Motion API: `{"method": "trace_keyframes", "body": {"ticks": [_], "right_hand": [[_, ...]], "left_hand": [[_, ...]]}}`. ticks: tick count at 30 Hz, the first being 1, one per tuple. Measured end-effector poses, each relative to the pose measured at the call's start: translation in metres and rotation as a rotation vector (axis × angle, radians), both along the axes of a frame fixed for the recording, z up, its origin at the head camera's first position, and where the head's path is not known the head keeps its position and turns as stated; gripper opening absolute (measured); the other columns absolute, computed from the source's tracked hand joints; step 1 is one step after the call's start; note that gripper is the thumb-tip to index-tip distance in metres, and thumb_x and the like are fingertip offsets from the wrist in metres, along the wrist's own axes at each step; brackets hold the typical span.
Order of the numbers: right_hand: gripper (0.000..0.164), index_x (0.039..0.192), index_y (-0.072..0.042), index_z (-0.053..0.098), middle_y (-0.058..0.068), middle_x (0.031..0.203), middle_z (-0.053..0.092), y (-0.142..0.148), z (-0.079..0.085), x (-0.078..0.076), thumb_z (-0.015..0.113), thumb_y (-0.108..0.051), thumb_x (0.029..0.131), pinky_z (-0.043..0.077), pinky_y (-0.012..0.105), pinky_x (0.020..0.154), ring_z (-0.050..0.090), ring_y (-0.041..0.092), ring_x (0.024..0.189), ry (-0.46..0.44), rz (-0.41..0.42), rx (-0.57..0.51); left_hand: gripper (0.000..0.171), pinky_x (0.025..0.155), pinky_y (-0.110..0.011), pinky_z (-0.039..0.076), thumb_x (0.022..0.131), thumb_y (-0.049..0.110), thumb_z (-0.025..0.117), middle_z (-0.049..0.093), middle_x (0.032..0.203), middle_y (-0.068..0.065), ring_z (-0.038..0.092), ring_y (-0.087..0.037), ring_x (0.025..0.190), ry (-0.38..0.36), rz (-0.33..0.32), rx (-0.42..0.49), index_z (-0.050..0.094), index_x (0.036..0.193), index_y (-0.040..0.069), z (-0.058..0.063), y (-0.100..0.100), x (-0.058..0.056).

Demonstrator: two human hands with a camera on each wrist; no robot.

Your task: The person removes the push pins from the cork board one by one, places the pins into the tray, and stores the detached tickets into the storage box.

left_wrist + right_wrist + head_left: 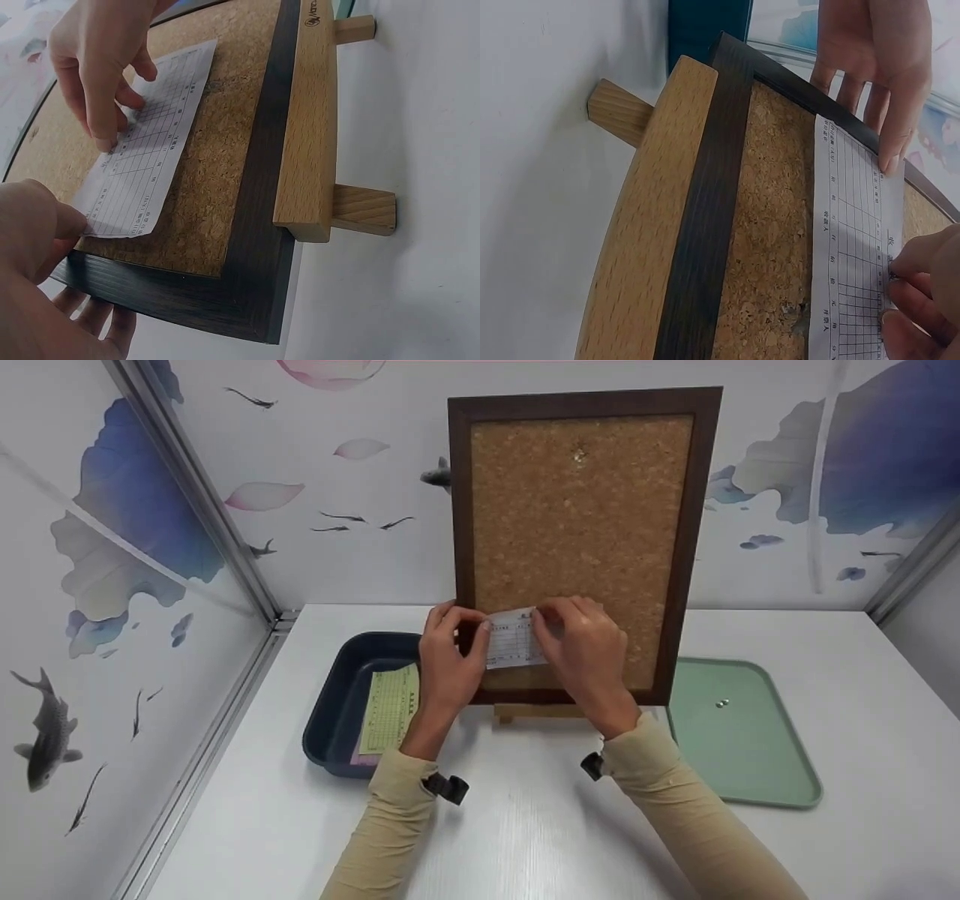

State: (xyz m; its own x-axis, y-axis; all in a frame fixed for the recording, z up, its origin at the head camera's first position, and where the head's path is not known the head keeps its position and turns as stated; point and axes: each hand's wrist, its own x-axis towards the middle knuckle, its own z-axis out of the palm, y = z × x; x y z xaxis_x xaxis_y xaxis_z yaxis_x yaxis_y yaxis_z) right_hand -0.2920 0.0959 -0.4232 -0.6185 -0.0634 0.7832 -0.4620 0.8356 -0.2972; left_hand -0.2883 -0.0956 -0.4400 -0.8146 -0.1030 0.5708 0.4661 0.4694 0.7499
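A white printed form slip [514, 643] lies against the lower part of a corkboard [577, 532] with a dark wooden frame [165, 294]. My left hand [452, 667] holds the slip's left end, its thumb on the paper and other fingers round the outer side of the frame. At the slip's upper edge are the bunched fingertips of my right hand [589, 656]. Between them, the right wrist view shows a small dark speck, perhaps a pin; its kind is too small to tell.
A light wooden stand [309, 127] supports the board. To the left, a dark blue bin [319, 735] contains yellow slips [386, 712] and a pink one. A green tray [739, 757] at the right bears small shiny metal pieces [721, 703]. Something shiny [578, 456] shows high on the cork.
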Motion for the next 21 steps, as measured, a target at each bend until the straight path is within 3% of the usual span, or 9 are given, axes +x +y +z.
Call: {"method": "trace_keyframes", "body": {"ticks": [10,17,21], "right_hand": [[0.018,0.107,-0.009,0.081,0.008,0.100,0.080,0.0011,-0.0034,0.0003,0.079,-0.026,0.100,0.065,0.042,0.074,0.077,0.024,0.087,-0.020,0.020,-0.038],[0.016,0.105,-0.010,0.080,0.007,0.098,0.080,0.0025,-0.0053,-0.0012,0.078,-0.024,0.101,0.064,0.042,0.070,0.076,0.023,0.086,0.025,0.034,-0.034],[0.016,0.107,-0.010,0.080,0.006,0.099,0.080,0.0029,-0.0066,-0.0018,0.077,-0.025,0.101,0.064,0.041,0.070,0.076,0.023,0.087,0.034,0.042,-0.027]], "left_hand": [[0.009,0.091,-0.035,0.062,0.106,0.018,0.071,0.063,0.135,-0.010,0.056,-0.022,0.141,-0.012,-0.019,0.024,0.076,0.110,0.011,-0.0014,0.0006,0.0007],[0.009,0.116,-0.040,0.051,0.106,0.018,0.072,0.068,0.124,-0.008,0.052,-0.023,0.147,0.014,-0.014,0.001,0.076,0.110,0.011,-0.0020,-0.0009,-0.0006],[0.009,0.110,-0.038,0.056,0.106,0.019,0.071,0.067,0.126,-0.008,0.053,-0.023,0.146,0.013,-0.013,-0.005,0.075,0.110,0.012,-0.0020,-0.0022,-0.0013]]}}
